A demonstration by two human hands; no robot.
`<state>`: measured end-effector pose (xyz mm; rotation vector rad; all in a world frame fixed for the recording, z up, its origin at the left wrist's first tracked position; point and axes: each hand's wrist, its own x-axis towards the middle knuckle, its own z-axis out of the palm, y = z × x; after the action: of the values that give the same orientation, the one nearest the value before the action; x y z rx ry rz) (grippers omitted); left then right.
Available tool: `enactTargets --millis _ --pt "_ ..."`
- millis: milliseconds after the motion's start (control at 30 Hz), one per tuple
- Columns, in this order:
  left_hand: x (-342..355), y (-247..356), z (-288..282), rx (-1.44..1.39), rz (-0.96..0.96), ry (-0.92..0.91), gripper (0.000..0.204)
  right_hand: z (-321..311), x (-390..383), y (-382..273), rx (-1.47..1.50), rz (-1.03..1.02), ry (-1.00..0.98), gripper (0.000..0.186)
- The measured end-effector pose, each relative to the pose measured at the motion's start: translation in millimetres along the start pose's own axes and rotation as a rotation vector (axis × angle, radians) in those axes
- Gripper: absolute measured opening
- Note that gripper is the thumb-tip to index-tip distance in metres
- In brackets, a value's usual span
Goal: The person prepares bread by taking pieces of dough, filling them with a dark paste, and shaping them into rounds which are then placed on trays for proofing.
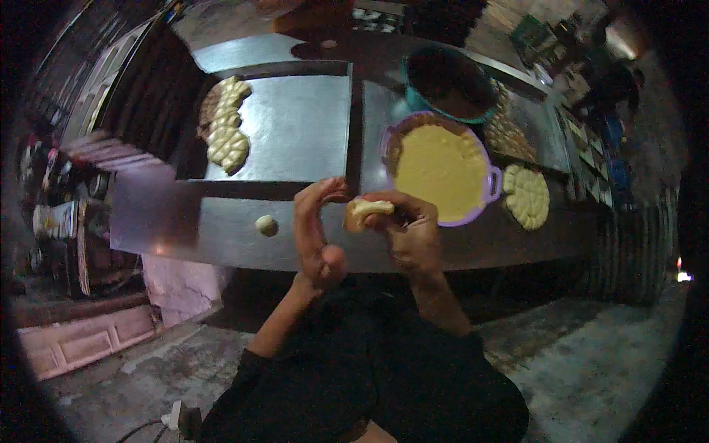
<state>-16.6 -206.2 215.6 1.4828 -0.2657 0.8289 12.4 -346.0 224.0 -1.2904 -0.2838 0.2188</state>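
Observation:
My left hand point(314, 229) is turned on edge above the metal table point(487, 247), fingers apart and curved, holding nothing. Beside it, my right hand point(410, 236) grips a small pale piece of dough point(371, 208) between thumb and fingers. A round dough ball point(266, 224) sits on the tabletop to the left. Just beyond my right hand is a purple basin point(490, 184) of yellow batter or filling point(443, 170). A flat cluster of pale dough pieces point(526, 196) lies to its right. A metal tray point(292, 125) at the back left bears a row of pale dough shapes point(229, 140).
A teal tub point(480, 114) stands behind the basin, beside another tray point(539, 125) with darker shaped pieces. Dark racks point(148, 88) line the left. A white plug adapter point(181, 417) with a cable is low on the left, by the grey floor point(583, 362).

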Motion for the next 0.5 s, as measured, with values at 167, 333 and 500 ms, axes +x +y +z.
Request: enactTargets --millis 167,333,500 --pt "12.0 -9.5 38.7 -0.141 0.542 -0.399 0.079 -19.5 -34.7 -19.5 0.195 0.060 -0.031 0.060" --pt "-42.8 -21.2 81.0 -0.709 -0.182 0.038 0.075 -25.3 -29.3 -22.1 0.010 -0.011 -0.006 0.070" --pt "-19.4 -49.4 72.1 -0.542 -0.587 -0.133 0.092 -26.3 -1.9 -19.8 0.541 0.032 0.115 0.051"
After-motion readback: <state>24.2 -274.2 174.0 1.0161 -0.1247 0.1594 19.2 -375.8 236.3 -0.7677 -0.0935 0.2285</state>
